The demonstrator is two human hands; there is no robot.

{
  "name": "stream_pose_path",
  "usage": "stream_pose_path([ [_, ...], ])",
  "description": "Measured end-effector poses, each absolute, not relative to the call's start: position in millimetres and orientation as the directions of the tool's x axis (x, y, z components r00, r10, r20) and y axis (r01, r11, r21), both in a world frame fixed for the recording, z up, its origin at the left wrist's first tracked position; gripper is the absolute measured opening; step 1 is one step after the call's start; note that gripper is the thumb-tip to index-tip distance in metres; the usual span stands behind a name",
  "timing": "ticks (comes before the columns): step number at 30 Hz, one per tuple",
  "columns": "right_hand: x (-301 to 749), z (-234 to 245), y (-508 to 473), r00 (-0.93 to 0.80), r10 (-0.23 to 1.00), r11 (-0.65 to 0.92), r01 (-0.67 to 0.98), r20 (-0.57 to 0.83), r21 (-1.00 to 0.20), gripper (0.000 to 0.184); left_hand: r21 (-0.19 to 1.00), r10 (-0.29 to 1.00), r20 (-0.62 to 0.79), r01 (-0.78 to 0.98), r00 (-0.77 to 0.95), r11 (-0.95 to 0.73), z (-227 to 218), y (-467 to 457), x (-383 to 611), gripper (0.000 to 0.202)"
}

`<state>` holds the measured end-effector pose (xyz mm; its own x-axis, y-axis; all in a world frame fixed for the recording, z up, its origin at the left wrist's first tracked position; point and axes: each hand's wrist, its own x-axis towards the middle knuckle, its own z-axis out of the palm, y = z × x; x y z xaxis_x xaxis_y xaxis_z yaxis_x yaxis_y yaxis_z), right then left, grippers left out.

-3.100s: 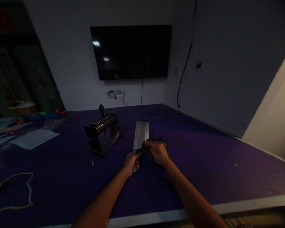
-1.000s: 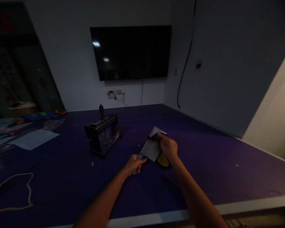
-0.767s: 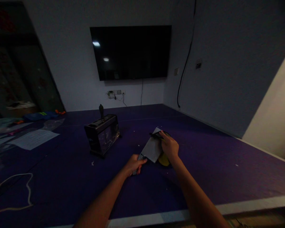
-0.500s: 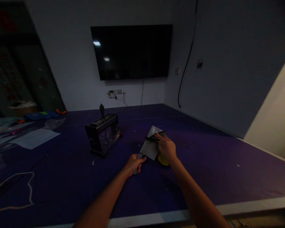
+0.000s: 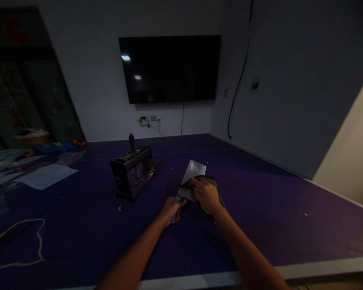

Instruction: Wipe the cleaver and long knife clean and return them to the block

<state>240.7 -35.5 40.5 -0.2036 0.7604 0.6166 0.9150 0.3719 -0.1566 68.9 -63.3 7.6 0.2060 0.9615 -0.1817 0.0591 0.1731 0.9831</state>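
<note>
My left hand is closed around the handle of a cleaver, whose wide metal blade points away from me and slightly right. Across the lower part of the blade, my right hand presses a dark grey cloth with some yellow on it. Its fingers lie over the cloth, partly hiding the blade, and the thumb is hard to see. Left of both hands stands a black knife block with see-through sides and one dark handle upright in its top.
The purple tabletop has small white scraps on it. Paper sheets, plastic bags and cloths lie at the left, with a white cable nearer me. A television hangs on the far wall; another wall borders the right.
My right hand has slid the cloth down the blade toward the handle, baring more of the blade's far end. My left hand keeps its hold with little movement. The view has shifted slightly.
</note>
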Motion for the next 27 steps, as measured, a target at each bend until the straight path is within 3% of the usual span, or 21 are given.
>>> stream_pose_path([
  [5,218,36,-44,-0.486,0.710,0.627,0.766,0.510,-0.143,0.043,0.984,0.972,-0.161,-0.046,0.172,0.171,6,-61,67,0.033],
  [10,213,31,-43,-0.545,0.663,0.702,0.691,0.514,-0.171,0.047,0.978,0.972,-0.181,-0.077,0.150,0.194,5,-59,65,0.031],
  [20,249,38,-26,-0.168,0.742,0.456,0.836,0.650,-0.305,0.049,0.977,0.933,-0.183,0.164,0.310,0.137,11,-65,67,0.036],
  [27,275,38,-17,0.045,0.661,0.356,0.860,0.749,-0.366,0.054,0.964,0.917,-0.179,0.252,0.358,0.090,9,-63,67,0.036],
])
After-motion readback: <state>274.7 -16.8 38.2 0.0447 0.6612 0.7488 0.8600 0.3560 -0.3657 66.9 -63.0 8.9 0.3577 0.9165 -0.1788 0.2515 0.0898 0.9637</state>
